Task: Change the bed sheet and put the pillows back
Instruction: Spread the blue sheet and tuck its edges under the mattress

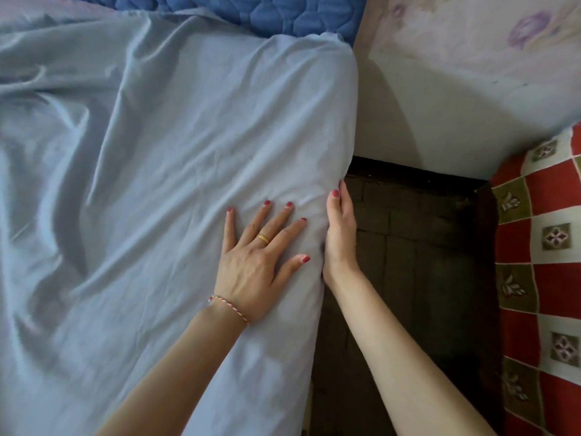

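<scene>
L hand (256, 265) lay flat on the bed sheet (163, 146), palm down, fingers straight and spread, thumb out toward the bed edge; it held nothing, only pressed the fabric. Gold ring (263, 238) on one finger, red-and-white cord bracelet (229, 308) at the wrist. R hand (339, 234) stood edge-on vs. the side of the bed, fingers straight and together, pointing away from the person, pressed against the sheet where it turned down over the edge. Whether the R fingers caught any fabric underneath could not be told.

Sheet: light blue, spread over the bed, long axis running from near the person toward the far end. Smooth near the hands, heavy creases and folds at left. Its far edge stopped short of the bed end, leaving a strip of blue quilted mattress pad (283, 14) uncovered at top.

Surroundings: dark tiled floor (415, 247) in the narrow gap just right of the bed. Pale wall (456, 105) w/ faded purple floral print behind the gap. Red, white and olive patterned cloth (547, 247) at far right, bounding the gap on that side.
</scene>
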